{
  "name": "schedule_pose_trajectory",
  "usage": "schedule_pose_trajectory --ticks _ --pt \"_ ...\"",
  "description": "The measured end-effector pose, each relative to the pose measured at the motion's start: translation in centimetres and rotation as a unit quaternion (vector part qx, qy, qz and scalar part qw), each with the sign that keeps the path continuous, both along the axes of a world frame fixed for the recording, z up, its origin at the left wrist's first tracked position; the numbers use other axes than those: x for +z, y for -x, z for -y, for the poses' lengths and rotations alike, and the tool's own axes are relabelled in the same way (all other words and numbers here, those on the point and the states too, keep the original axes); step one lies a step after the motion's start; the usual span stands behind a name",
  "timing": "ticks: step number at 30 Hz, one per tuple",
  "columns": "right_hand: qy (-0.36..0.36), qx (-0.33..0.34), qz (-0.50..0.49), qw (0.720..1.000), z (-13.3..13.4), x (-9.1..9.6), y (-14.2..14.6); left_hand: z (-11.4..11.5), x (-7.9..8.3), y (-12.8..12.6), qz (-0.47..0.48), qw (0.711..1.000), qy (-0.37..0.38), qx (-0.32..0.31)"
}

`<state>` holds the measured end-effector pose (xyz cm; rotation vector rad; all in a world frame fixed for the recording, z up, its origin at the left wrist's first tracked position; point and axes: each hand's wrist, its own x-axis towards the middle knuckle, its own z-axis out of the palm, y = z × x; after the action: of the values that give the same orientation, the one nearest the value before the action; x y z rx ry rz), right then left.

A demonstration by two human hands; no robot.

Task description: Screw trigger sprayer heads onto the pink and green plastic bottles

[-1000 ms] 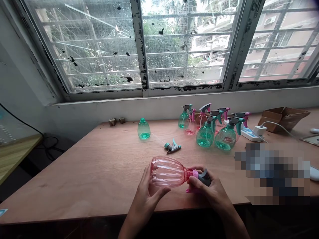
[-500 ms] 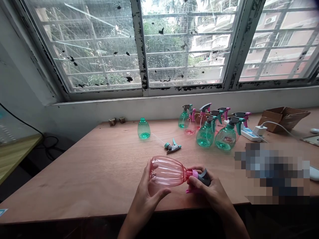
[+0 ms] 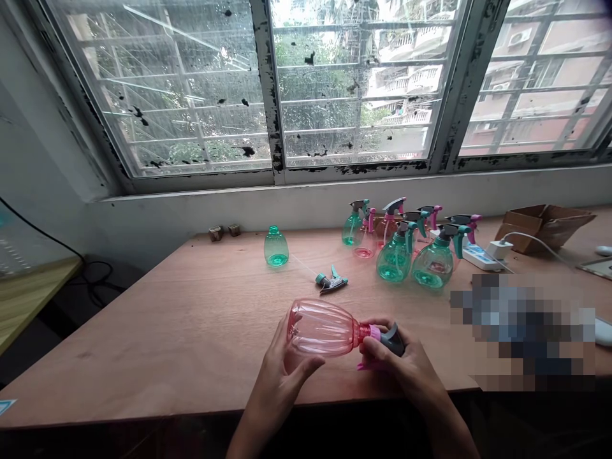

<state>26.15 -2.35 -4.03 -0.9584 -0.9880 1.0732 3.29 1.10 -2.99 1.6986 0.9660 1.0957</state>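
Observation:
A clear pink spray bottle (image 3: 322, 327) lies sideways between my hands, above the near part of the table. My left hand (image 3: 282, 376) is wrapped round its base end, the thumb along the lower side. With its fingers closed, my right hand (image 3: 399, 360) grips the pink collar and dark grey trigger head (image 3: 393, 340) at the neck. The pink trigger shows below those fingers. Beyond them, a loose grey and green spray head (image 3: 332, 281) rests on the table, its thin tube pointing left. Left of that stands a green bottle (image 3: 276, 247) without a head, some liquid inside.
Several green and pink spray bottles (image 3: 394, 258) stand in a group at the back right. Behind them are a white power strip (image 3: 480, 257) with a plugged-in charger and an open cardboard box (image 3: 540, 229). Two small blocks (image 3: 216, 234) sit near the wall. A blurred patch covers the right side.
Almost nothing differs. My left thumb has shifted slightly on the pink bottle; the bottle and my right hand stay in place.

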Motion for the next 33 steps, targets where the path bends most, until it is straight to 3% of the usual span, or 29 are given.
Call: schedule_pose_trajectory --ticks 8,15,33 --pt "-0.003 0.002 -0.009 1.000 -0.03 0.01 -0.05 0.16 -0.12 0.02 -0.024 0.999 -0.034 0.007" --pt "-0.007 0.008 0.028 1.000 0.00 -0.07 -0.16 -0.12 -0.29 0.16 -0.014 1.000 -0.017 0.005" --pt "-0.015 0.012 0.009 1.000 0.03 -0.05 -0.16 -0.09 -0.48 0.10 -0.024 0.999 -0.031 0.020"
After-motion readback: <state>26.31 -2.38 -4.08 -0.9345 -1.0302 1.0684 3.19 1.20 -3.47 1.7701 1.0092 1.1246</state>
